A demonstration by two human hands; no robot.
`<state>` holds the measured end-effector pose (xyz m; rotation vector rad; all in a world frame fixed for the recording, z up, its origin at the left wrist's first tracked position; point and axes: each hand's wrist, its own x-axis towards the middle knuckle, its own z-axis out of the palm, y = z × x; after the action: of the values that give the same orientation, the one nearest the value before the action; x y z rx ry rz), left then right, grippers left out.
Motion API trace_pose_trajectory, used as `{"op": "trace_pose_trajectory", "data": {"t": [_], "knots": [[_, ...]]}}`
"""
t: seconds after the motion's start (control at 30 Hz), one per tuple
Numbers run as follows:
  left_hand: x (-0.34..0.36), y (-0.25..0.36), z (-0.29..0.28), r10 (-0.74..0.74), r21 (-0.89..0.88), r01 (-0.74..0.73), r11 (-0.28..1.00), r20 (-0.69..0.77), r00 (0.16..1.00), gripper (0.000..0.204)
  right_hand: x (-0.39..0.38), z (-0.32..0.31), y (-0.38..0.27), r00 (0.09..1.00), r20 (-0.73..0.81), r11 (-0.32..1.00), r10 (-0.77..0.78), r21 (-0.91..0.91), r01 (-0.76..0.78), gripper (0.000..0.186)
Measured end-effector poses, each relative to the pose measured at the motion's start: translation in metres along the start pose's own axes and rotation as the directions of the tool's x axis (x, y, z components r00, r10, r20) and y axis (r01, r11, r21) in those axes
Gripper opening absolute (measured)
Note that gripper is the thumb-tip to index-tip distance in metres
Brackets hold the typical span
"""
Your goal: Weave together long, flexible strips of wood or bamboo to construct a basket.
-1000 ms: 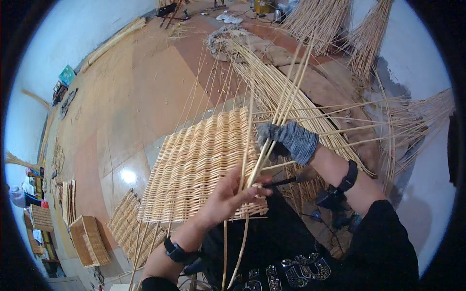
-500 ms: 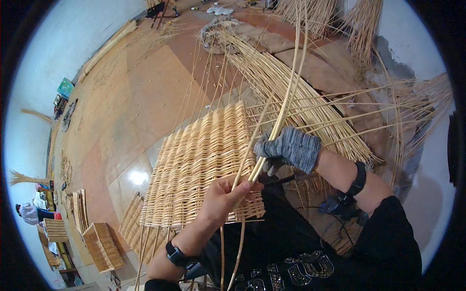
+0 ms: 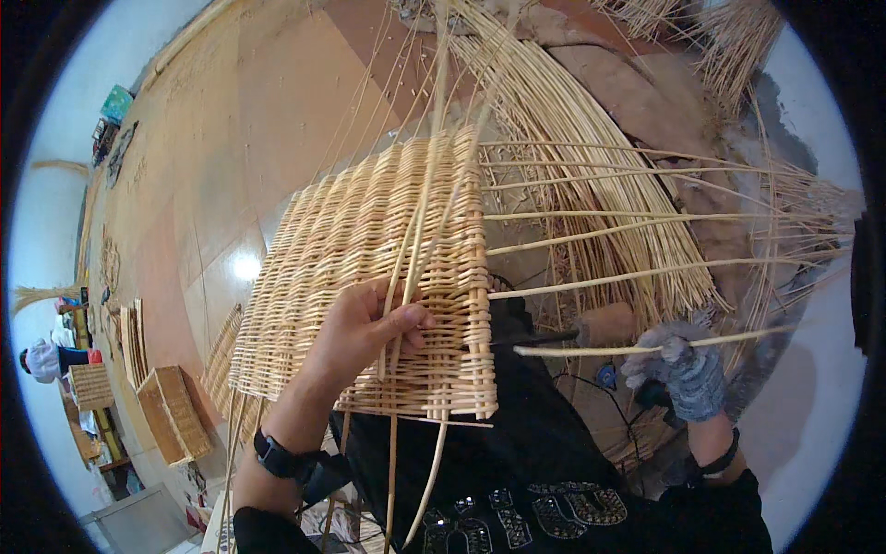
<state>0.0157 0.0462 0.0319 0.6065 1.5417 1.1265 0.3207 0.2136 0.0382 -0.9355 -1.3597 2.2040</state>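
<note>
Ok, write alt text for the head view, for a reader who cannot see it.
A person's bare left hand pinches thin wicker rods against a flat woven wicker panel on their lap, while the gloved right hand grips one of the stakes sticking out of the panel's side. Loose willow bundles lie on the floor beyond.

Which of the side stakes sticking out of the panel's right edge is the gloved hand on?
The lowest one: the right hand, in a grey glove, grips that stake near the woven panel's bottom corner. The stakes above stick out untouched.
</note>
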Motion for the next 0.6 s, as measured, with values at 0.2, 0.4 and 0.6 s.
{"op": "trace_pose_trajectory", "data": {"t": [0.2, 0.4, 0.6], "knots": [[0.008, -0.01, 0.014, 0.365, 0.453, -0.274, 0.849, -0.127, 0.922, 0.039, 0.015, 0.019, -0.01, 0.978, 0.173, 0.747, -0.116, -0.634, 0.201, 0.029], [0.01, -0.005, 0.01, 0.402, 0.759, -0.484, 0.436, 0.317, 0.859, 0.07, 0.059, 0.011, -0.015, 0.811, 0.54, 0.347, -0.225, -0.733, 0.585, 0.011], [0.021, -0.004, 0.016, 0.342, 0.819, -0.4, 0.412, 0.268, 0.901, 0.079, 0.082, 0.003, 0.017, 0.825, 0.545, 0.93, -0.148, -0.208, 0.304, 0.006]]}}
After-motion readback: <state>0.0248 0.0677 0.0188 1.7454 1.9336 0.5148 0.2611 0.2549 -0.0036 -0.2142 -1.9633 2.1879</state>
